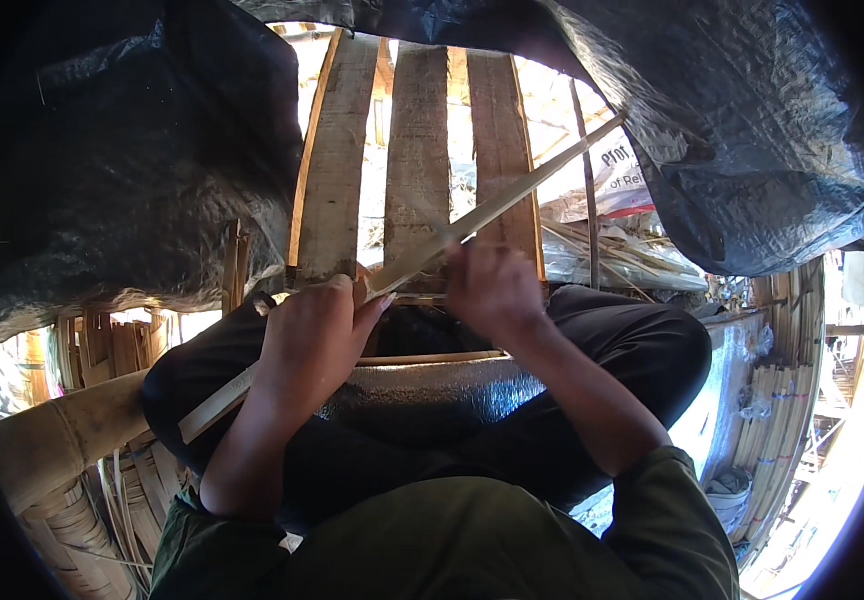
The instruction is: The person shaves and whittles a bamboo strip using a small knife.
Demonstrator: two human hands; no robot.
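Observation:
A long, flat pale strip, which looks like split bamboo (522,191), runs slantwise from beside my left thigh up to the far right. My left hand (314,335) is wrapped round its lower part, thumb laid along it. Just below the strip's middle is my right hand (497,292), closed and a little blurred by motion. A small bright spot shows above its knuckles, but what the fingers hold is hidden. Beyond both hands stands a rack of three wooden planks (418,150), with the strip crossing in front of them.
Dark plastic sheeting (122,150) hangs at the left and overhead, and more sheeting (752,130) hangs at the right. A thick bamboo pole (52,445) lies at the left by my knee. Bundled strips (767,450) stand at the right, near a printed sack (617,182) farther back.

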